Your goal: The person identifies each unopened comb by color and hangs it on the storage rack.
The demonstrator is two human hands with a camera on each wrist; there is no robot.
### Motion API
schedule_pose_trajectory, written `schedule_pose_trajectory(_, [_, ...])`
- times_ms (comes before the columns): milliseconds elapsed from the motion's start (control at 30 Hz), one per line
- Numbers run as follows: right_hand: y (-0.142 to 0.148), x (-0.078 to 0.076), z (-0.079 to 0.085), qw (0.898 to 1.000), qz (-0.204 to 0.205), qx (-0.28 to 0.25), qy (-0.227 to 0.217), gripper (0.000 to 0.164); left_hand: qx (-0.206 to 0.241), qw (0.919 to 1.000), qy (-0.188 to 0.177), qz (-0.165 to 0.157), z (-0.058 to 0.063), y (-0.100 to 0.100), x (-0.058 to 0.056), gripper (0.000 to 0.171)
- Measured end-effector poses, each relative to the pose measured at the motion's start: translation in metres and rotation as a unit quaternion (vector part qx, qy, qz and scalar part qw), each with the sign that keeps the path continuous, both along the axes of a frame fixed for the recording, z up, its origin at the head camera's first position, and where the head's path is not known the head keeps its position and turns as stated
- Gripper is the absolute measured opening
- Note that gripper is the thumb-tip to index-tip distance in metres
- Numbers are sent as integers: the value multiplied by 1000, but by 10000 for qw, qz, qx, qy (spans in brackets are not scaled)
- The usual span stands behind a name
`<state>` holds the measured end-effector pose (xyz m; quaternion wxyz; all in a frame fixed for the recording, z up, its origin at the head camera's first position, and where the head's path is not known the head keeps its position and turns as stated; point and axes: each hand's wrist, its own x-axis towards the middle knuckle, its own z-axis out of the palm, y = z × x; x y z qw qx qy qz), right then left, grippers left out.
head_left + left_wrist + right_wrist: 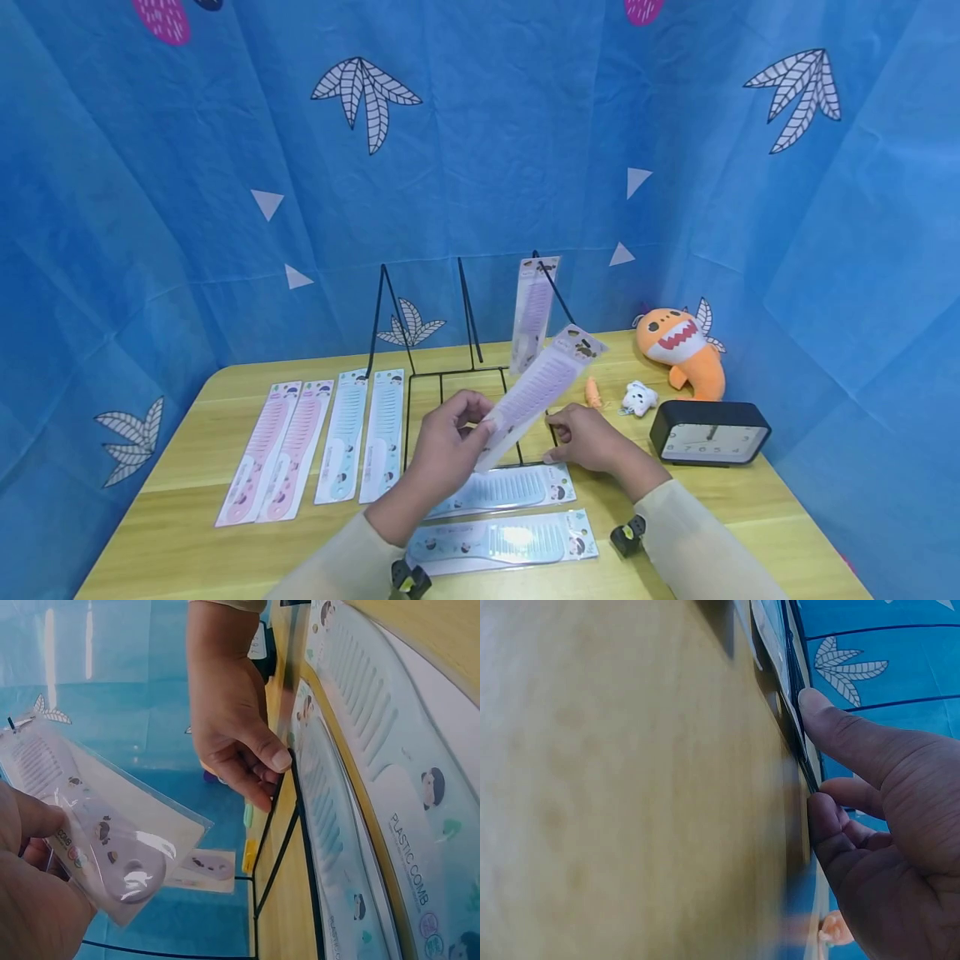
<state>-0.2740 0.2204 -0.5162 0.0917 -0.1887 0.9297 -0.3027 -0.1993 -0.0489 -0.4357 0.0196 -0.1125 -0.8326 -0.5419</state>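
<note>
Purple combs (534, 396) two, blue combs (343, 437) four

"PLASTIC COMB" is printed on a blue comb package (409, 772); "COMB" is legible on the purple comb package (101, 814). Numerals 4–8 are marked on the clock (710, 435).

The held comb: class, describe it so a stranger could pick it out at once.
On the table stands a black rack. In front, the left hand grips a slanted comb. It is purple, unlike the flat pink combs and blue combs, and held, unlike the purple comb behind it.
</note>
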Motion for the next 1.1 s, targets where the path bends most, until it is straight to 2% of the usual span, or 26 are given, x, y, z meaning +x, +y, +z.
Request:
schedule_pose_trajectory(133, [1, 1, 0, 10000, -45, 32, 0, 62, -10, 9999, 11, 107, -1, 2, -4, 17])
schedule_pose_trajectory(233, [1, 2, -1, 10000, -92, -1, -22, 66, 4, 9993, -32, 376, -2, 5, -11, 18])
schedule_pose_trajectory(400, [0, 3, -2, 9999, -147, -6, -62, 69, 33, 9961, -261, 840, 0, 16, -28, 20])
schedule_pose_trajectory(500, [-1, 3, -4, 9999, -116, 65, 6, 69, 105, 9943, -383, 985, 0, 24, -40, 20])
schedule_pose_trajectory(600, [-2, 3, -5, 9999, -102, 86, 40, 67, 211, 9937, -340, 1043, -2, 29, -52, 20])
schedule_pose_trajectory(833, [-2, 2, -4, 9999, -37, 100, 14, 65, 807, 9914, -88, 1027, -8, 36, -76, 15])
schedule_pose_trajectory(967, [-2, 0, -1, 9999, -33, 144, 38, 63, 836, 9910, -71, 1045, -8, 41, -87, 10])
schedule_pose_trajectory(1100, [-1, -1, 0, 9997, -99, 222, 50, 64, 667, 9933, -25, 944, -9, 45, -97, 10])
